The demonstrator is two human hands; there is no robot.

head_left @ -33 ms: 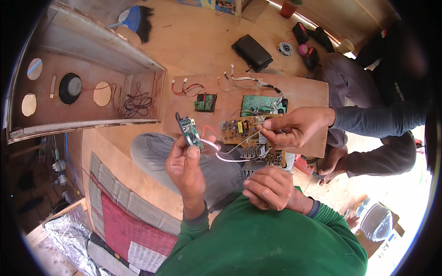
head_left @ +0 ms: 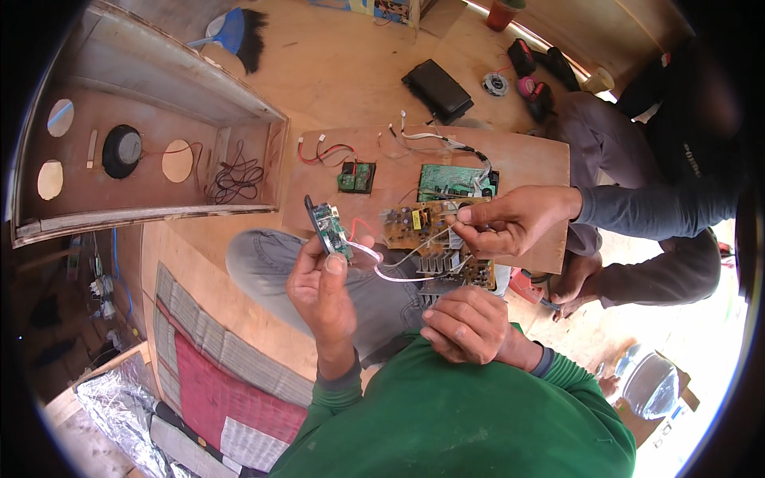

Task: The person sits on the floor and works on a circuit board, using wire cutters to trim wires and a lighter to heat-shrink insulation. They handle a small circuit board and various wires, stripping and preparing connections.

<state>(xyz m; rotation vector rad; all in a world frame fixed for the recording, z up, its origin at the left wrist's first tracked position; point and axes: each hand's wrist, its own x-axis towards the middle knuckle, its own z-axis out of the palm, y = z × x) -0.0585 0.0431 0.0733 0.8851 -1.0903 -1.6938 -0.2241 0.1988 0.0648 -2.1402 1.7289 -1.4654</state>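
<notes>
One box (head_left: 151, 225) at far left, open toward the view: round holes, a speaker (head_left: 127, 146) and a tangled cable (head_left: 239, 177) inside. Mat (head_left: 211, 382), red and grey, lower left on the floor (head_left: 263, 283). Left grip (head_left: 325, 291): small board (head_left: 327, 223) pinched between thumb and fingers, tilted, black strip along its left edge, just left of the brown board. Square module (head_left: 356, 178) behind it, on the wood panel (head_left: 315, 187), with red leads. White ribbon (head_left: 402, 279) runs right from the small board toward the heatsink (head_left: 440, 263); can't make out its far end. Brown board (head_left: 402, 229) next, then green board (head_left: 454, 181) behind it on the panel. Black case (head_left: 437, 90) farther back. Right grip (head_left: 468, 325) just below the heatsink, fingers curled in; can't tell if it's clenched on anything. Co-worker's hand (head_left: 519, 221) pinches a thin wire (head_left: 430, 237) over the brown board. Clear jug (head_left: 650, 382) far right.
</notes>
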